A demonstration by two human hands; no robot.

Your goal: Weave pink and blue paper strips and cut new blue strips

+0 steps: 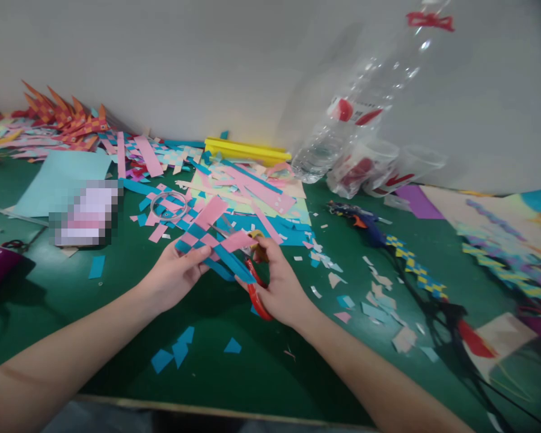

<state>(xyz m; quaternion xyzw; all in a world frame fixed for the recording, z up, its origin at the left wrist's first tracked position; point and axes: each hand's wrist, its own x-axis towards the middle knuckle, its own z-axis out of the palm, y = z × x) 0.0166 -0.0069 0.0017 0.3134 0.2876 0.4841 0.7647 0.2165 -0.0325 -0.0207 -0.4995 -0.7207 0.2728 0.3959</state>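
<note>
Between my hands is a woven piece of pink and blue paper strips (206,239), with loose strip ends sticking out on the right and at the top. My left hand (180,270) pinches its left edge, thumb on top. In my right hand (279,279) is a pair of red-handled scissors (258,297), fingers closed round the handles. The scissor blades point left, partly hidden by the paper strips. Just behind the woven piece, a clear ring of tape (168,206) lies on blue and pink scraps.
Phone-like object (88,213), blurred, lies on light blue paper (63,180) at left. A yellow strip (247,151), a large plastic bottle (356,108) and plastic cups (403,171) stand along the wall. Paper scraps (379,294) litter the green table (297,373). A blue-handled tool (365,228) lies at right.
</note>
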